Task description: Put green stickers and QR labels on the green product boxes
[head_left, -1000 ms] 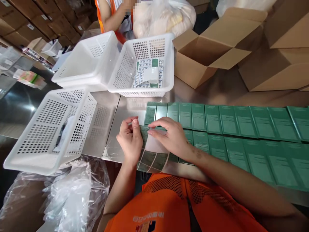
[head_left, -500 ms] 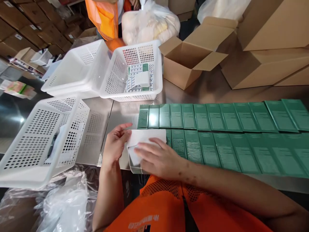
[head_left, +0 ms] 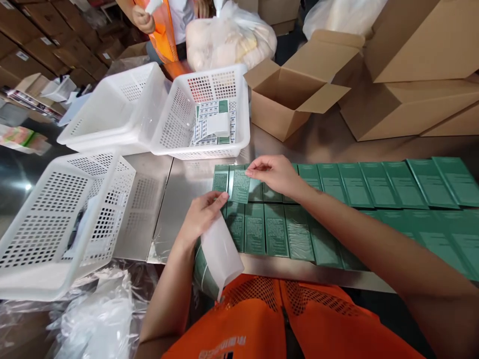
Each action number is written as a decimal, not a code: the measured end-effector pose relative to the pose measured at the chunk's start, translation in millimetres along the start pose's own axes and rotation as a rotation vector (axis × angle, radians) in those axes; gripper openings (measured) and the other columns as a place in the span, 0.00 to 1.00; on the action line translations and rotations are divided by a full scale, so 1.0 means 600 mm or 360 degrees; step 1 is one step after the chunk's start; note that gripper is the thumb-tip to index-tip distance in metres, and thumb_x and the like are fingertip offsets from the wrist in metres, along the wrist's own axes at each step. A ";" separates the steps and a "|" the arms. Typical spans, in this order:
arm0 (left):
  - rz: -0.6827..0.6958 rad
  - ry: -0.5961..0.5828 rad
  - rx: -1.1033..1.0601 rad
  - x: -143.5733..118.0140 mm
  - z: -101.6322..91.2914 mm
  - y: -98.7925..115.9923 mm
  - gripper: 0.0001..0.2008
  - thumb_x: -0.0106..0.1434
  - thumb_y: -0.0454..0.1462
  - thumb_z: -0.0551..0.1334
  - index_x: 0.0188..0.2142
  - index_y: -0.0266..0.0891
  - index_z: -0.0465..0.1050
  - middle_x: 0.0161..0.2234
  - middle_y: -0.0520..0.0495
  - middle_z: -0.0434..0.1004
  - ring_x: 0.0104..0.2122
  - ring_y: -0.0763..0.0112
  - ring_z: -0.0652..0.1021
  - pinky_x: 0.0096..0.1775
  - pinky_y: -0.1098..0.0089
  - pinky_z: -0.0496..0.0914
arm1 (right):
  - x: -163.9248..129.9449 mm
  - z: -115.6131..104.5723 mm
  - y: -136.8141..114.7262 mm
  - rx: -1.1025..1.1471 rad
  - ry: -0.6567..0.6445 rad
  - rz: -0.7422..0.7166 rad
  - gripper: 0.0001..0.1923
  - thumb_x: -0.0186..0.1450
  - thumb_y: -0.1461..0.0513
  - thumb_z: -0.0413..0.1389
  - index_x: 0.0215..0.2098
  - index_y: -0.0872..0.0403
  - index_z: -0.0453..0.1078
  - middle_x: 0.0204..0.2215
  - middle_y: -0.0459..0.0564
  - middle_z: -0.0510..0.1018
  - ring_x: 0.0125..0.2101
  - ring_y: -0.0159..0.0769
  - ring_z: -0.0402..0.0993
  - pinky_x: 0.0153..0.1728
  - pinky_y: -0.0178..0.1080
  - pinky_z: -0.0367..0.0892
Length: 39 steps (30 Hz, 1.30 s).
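Two rows of flat green boxes (head_left: 337, 209) lie side by side across a steel table (head_left: 187, 184). My left hand (head_left: 202, 217) pinches the top edge of a sticker sheet (head_left: 219, 254) with a white backing, which hangs down off the table's front edge toward my orange vest. My right hand (head_left: 275, 174) holds a small green label (head_left: 240, 187) by its corner over a box in the far row, near the left end.
Three white plastic baskets stand at left: a near one (head_left: 56, 224), a far one (head_left: 112, 107), and one holding label sheets (head_left: 204, 114). An open cardboard box (head_left: 295, 94) and closed cartons (head_left: 415, 94) sit behind. A person in an orange vest (head_left: 164, 25) stands beyond the baskets. Clear bags (head_left: 97, 314) lie below.
My right hand has left the sheet and moved up to the far row with a peeled label. My left hand has let the sheet swing down off the table edge.
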State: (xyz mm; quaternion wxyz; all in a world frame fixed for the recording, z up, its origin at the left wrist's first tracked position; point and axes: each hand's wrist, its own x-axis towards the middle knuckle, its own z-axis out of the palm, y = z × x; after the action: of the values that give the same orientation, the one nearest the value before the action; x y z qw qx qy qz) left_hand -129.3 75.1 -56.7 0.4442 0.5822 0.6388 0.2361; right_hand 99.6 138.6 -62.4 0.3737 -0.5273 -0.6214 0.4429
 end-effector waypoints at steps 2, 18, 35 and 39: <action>0.0061 0.0001 0.0138 0.008 0.009 -0.002 0.21 0.63 0.54 0.59 0.33 0.39 0.76 0.19 0.55 0.63 0.21 0.72 0.65 0.25 0.70 0.57 | 0.011 0.011 0.007 0.0007 -0.0025 0.0002 0.07 0.57 0.58 0.65 0.29 0.53 0.78 0.23 0.45 0.78 0.26 0.33 0.72 0.29 0.36 0.63; -0.0048 0.0116 0.0653 0.051 0.045 -0.005 0.14 0.63 0.40 0.58 0.21 0.42 0.64 0.20 0.52 0.68 0.26 0.66 0.70 0.32 0.68 0.60 | 0.051 0.053 0.055 -0.0588 -0.0017 0.0050 0.04 0.60 0.59 0.64 0.29 0.51 0.80 0.28 0.47 0.81 0.30 0.36 0.74 0.30 0.37 0.62; -0.0108 -0.0039 0.0843 0.068 0.044 0.008 0.14 0.64 0.39 0.58 0.22 0.42 0.66 0.21 0.50 0.68 0.28 0.63 0.70 0.32 0.66 0.58 | 0.051 0.060 0.052 -0.0726 0.0014 0.0086 0.04 0.59 0.60 0.63 0.27 0.51 0.76 0.29 0.47 0.80 0.31 0.39 0.74 0.31 0.40 0.61; -0.0095 -0.0085 0.0845 0.062 0.036 0.008 0.16 0.62 0.40 0.61 0.19 0.42 0.64 0.20 0.51 0.68 0.27 0.64 0.70 0.31 0.67 0.57 | 0.064 0.059 0.054 -0.0683 0.0138 0.0198 0.16 0.56 0.59 0.67 0.41 0.52 0.70 0.29 0.46 0.78 0.32 0.42 0.74 0.32 0.41 0.62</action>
State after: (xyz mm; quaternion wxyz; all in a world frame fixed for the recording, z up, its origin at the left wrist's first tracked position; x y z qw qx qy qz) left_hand -105.5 106.8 -74.2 0.2994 0.6652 0.6832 0.0314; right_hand 70.8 172.4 -105.0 0.2513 -0.6506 -0.6510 0.2998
